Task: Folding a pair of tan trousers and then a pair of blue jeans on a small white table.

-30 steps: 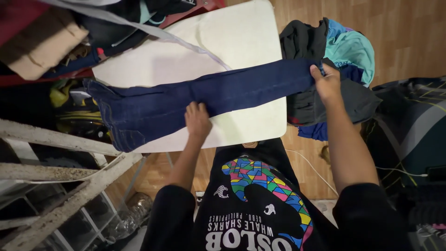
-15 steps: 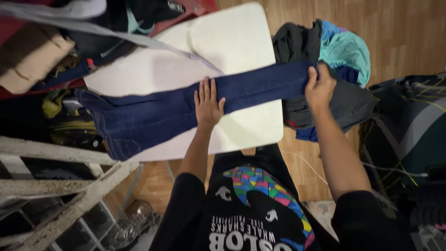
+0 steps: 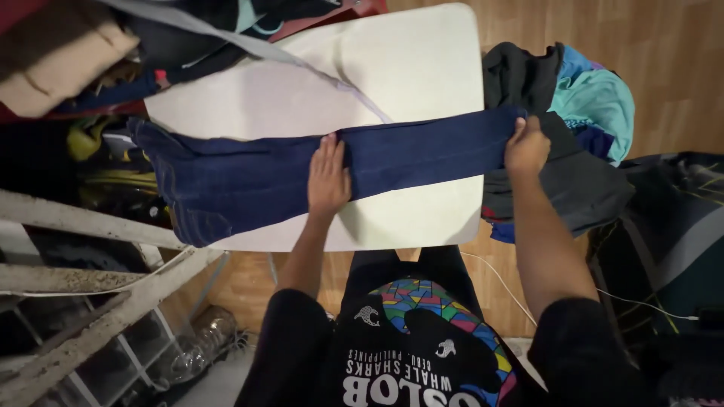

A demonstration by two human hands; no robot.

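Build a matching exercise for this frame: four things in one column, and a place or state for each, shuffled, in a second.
Things:
1. left hand
2. right hand
3. dark blue jeans
4. pile of clothes

Places or states:
A. heaped just off the table's right edge
B. pressed flat on the middle of the jeans
C. stretched lengthwise across the white table
D. gripping the hem end of the jeans

Pairs: 1-B, 2-D, 3-C, 4-A

Matt dark-blue denim jeans (image 3: pixel 249 177) on a smooth white table (image 3: pixel 407 68), glossy wood floor (image 3: pixel 648 38).
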